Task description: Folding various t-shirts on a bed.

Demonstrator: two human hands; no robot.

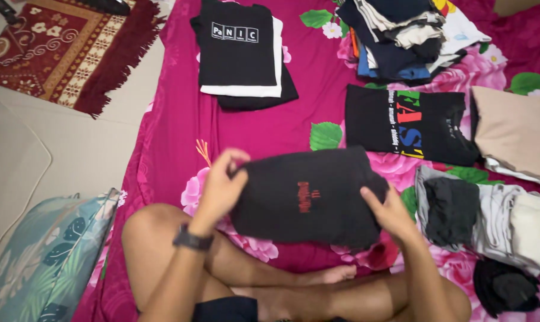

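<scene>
A person sat cross-legged on a magenta floral bedsheet (pixel 168 125). Both hands, left hand (pixel 220 186) and right hand (pixel 391 213), fingers pinched closed, held a folded black cotton T-shirt with a red print (pixel 308 197) above their lap.

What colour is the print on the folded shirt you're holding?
Red, on the black folded shirt held by left hand and right hand; clearest in the head view.

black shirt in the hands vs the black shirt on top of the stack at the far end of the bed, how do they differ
The held black shirt is gripped by the left hand and right hand above the pink floral bedsheet; the stacked black shirt lies flat on a white one. The held one bears small red print, the stacked one white lettered boxes. Both are black and folded.
</scene>
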